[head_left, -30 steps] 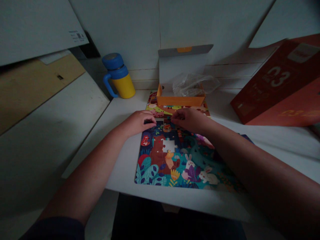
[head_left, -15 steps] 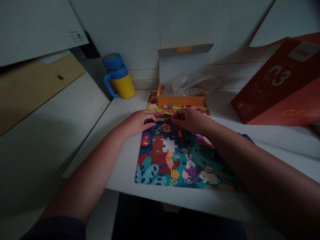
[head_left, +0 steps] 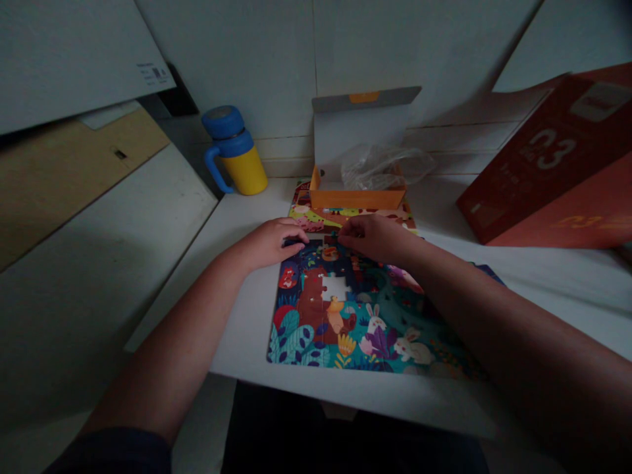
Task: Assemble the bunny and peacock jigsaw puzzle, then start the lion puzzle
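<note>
A jigsaw puzzle (head_left: pixel 375 329) of forest animals lies on the white table, with a white gap in it beside the brown bear. My left hand (head_left: pixel 274 243) rests at its upper left corner, thumb and fingers apart, nothing between them. At the puzzle's top edge my right hand (head_left: pixel 370 237) has its fingers pinched on a dark puzzle piece (head_left: pixel 332 241); the fingers partly hide it. My right forearm covers much of the puzzle's right side.
Behind the puzzle, an open orange box (head_left: pixel 358 199) holds a clear plastic bag (head_left: pixel 378 168) and stands on a colourful printed sheet (head_left: pixel 316 217). A blue and yellow mug (head_left: pixel 241 161) is at the back left. A large red box (head_left: pixel 543 164) stands right; cartons (head_left: pixel 74 178) line the left.
Almost nothing differs. My left thumb has shifted slightly toward its fingers, while my right hand stays at the same spot on the top edge.
</note>
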Action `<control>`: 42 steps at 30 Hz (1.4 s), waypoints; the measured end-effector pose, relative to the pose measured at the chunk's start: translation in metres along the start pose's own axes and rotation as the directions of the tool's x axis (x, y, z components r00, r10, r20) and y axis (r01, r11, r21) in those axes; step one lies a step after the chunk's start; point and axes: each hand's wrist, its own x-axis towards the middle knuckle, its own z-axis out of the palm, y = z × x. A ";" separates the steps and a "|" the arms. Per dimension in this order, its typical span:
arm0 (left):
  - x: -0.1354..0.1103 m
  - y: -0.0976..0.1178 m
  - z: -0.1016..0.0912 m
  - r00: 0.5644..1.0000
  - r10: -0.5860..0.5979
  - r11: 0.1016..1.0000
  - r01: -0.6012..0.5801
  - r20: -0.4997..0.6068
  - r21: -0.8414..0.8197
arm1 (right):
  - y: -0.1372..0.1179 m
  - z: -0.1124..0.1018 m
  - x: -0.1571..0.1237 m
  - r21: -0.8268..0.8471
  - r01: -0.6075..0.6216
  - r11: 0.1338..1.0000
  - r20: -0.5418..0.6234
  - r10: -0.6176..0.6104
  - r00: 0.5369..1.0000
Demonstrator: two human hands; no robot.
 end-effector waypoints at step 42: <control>0.003 0.002 0.000 1.000 0.014 0.999 -0.013 0.015 -0.046 | -0.050 -0.014 -0.032 -0.307 0.200 0.930 0.415 -0.058 0.908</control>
